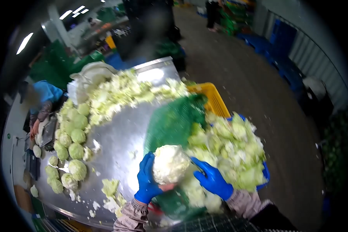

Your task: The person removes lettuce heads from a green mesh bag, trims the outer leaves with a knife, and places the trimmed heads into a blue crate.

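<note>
A pale, whitish cabbage (170, 164) with a ragged surface rests against the palm and fingers of my left hand (147, 179), which wears a blue glove. My right hand (213, 178), also blue-gloved, is just right of the cabbage, thumb and index finger apart. Its fingertips come close to the cabbage's side; a small dark edge there is too blurred to name. Behind the cabbage a green mesh bag (170, 123) lies over the metal table (118, 135). Loose cabbage leaves (236, 149) fill a blue crate (265, 174) beside my right hand.
Several green cabbages (77, 169) line the table's left side. Leaf scraps (121, 91) cover its far edge, near a white sack (92, 73). A yellow crate (212, 98) stands beyond the leaves. Another person (42, 100) is at the left. Blue pallets (282, 58) stand across the floor.
</note>
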`<move>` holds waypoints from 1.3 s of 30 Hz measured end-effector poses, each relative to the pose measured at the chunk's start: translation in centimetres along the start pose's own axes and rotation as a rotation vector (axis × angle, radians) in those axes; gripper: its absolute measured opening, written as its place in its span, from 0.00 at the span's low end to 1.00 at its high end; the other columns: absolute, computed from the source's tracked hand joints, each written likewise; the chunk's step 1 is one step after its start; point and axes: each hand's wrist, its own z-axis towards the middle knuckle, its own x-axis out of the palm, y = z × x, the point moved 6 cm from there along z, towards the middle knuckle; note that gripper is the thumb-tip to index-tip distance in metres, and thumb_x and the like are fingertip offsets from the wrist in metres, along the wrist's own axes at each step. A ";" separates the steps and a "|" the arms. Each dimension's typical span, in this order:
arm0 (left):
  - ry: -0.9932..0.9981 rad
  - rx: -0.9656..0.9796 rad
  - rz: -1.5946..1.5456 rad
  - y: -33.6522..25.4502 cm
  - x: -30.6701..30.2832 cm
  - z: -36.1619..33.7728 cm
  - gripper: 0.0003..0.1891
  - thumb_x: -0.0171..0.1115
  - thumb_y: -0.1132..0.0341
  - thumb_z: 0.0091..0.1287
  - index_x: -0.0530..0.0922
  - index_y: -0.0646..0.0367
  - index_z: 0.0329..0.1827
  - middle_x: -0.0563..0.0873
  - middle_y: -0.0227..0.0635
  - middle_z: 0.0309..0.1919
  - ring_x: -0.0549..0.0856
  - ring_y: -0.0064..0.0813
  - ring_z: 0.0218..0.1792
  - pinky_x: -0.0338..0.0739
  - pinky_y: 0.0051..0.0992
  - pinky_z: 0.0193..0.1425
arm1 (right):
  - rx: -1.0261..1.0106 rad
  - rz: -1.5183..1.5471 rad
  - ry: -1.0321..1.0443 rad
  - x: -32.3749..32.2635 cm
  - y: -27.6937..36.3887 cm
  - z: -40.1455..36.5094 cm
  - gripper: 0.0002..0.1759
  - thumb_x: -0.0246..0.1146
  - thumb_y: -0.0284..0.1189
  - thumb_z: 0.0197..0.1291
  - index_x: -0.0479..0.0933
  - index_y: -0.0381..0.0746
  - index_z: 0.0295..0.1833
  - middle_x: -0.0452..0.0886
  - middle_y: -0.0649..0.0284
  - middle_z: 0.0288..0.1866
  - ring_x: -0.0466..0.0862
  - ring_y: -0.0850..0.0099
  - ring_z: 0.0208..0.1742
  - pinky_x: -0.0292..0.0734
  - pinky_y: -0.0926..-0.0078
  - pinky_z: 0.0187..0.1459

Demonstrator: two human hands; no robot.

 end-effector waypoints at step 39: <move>0.064 -0.370 0.167 -4.1 10.0 -14.0 0.58 0.81 0.42 0.42 0.60 0.69 0.70 0.67 0.61 0.64 0.73 0.57 0.62 0.73 0.43 0.65 | -0.095 -0.328 -0.125 1.3 -7.8 -10.1 0.29 0.59 0.43 0.70 0.69 0.34 0.67 0.77 0.44 0.59 0.84 0.49 0.46 0.81 0.59 0.45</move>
